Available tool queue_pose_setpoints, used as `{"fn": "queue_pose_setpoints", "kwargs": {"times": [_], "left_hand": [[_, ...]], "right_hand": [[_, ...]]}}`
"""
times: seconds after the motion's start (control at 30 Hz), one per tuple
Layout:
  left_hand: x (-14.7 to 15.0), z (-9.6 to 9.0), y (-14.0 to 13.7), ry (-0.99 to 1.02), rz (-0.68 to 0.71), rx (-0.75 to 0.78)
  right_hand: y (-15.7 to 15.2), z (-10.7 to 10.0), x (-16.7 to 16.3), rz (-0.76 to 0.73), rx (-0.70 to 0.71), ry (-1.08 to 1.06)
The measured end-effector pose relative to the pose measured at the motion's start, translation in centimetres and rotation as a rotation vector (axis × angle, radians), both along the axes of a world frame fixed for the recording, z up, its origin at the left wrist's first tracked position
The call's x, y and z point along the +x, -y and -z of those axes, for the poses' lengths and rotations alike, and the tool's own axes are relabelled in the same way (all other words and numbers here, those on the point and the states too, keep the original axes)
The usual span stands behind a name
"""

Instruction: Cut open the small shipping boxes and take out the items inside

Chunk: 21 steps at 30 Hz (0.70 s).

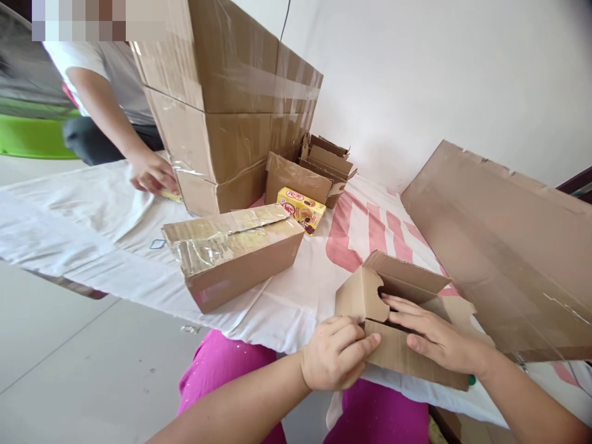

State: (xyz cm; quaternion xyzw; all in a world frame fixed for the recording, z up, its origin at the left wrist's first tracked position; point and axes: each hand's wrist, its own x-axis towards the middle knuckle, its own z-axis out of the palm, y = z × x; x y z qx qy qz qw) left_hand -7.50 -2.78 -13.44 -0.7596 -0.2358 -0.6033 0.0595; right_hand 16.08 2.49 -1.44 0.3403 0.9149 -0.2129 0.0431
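Note:
A small cardboard box with raised flaps stands open close in front of me, at the table's near edge. My left hand grips its near left corner, the thumb lying along the front flap. Fingers stretched out, my right hand reaches over the box's opening, its fingertips inside by the notched end flap. What lies deeper in the box is hidden by that hand. To the left rests a long, taped carton, closed on top. Behind the carton's right end leans a yellow printed snack box.
Large taped cartons are stacked at the back, with open cardboard boxes beside them. A big cardboard panel stands on the right. At the left, another person's hand touches something yellow on the white cloth.

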Motion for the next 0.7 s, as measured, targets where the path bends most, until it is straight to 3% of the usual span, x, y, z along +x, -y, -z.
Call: {"fn": "queue_pose_setpoints", "kwargs": {"times": [0.13,0.23,0.33,0.47,0.53,0.6,0.7], "left_hand": [[-0.3,0.2,-0.4,-0.030,0.048,-0.005],[-0.4,0.4,-0.5,-0.036,0.059,-0.012],[-0.3,0.7,-0.6,-0.047,0.036,-0.048],[0.0,0.8,-0.6,-0.060,0.009,-0.123],[0.1,0.9,-0.7,-0.045,0.000,-0.134],[0.1,1.0,-0.7,-0.009,0.006,-0.148],[0.1,1.3,-0.7,0.033,0.053,-0.205]], "right_hand": [[0.4,0.3,-2.2,-0.096,0.084,-0.132],[0.1,0.5,-4.2,-0.174,0.116,-0.083],[-0.3,0.4,-5.7,-0.185,0.062,-0.042],[-0.6,0.4,-5.7,-0.146,-0.016,-0.149],[-1.0,0.7,-4.7,-0.046,0.041,-0.248],[-1.5,1.2,-2.9,0.159,0.160,-0.283],[-2.0,1.9,0.0,0.477,0.334,-0.050]]}}
